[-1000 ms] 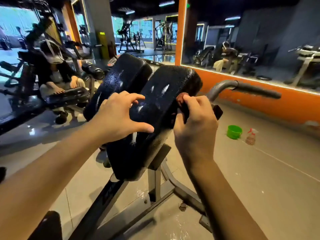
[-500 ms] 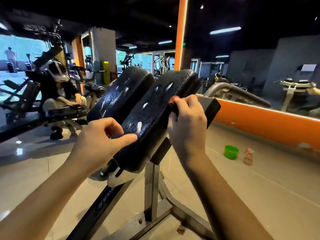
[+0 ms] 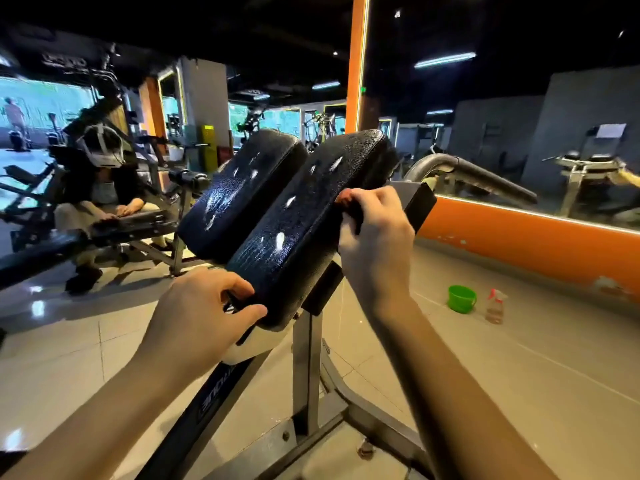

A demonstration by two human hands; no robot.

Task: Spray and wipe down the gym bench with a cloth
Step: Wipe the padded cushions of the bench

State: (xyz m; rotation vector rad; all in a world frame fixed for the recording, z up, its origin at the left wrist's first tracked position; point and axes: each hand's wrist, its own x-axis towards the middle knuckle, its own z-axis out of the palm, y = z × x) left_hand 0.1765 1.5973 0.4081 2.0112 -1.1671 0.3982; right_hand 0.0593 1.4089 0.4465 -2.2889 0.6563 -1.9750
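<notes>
Tilted gym bench (image 3: 239,195), 2 black pads beaded with droplets, stands centre on steel frame (image 3: 308,368). Right hand (image 3: 375,237) grasps reddish cloth (image 3: 344,197) against right pad (image 3: 301,216), at its right edge. Left hand (image 3: 201,313) grasps same pad's near lower end, thumb on top. Green bucket (image 3: 461,298), spray bottle (image 3: 495,306) on floor, far right.

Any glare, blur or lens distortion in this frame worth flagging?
Head view: white glare spots on the wet bench pad; windows blown out, ceiling nearly black; wide-angle bending toward the edges; left hand gripping the pad and right hand gripping the cloth look sharp.
</notes>
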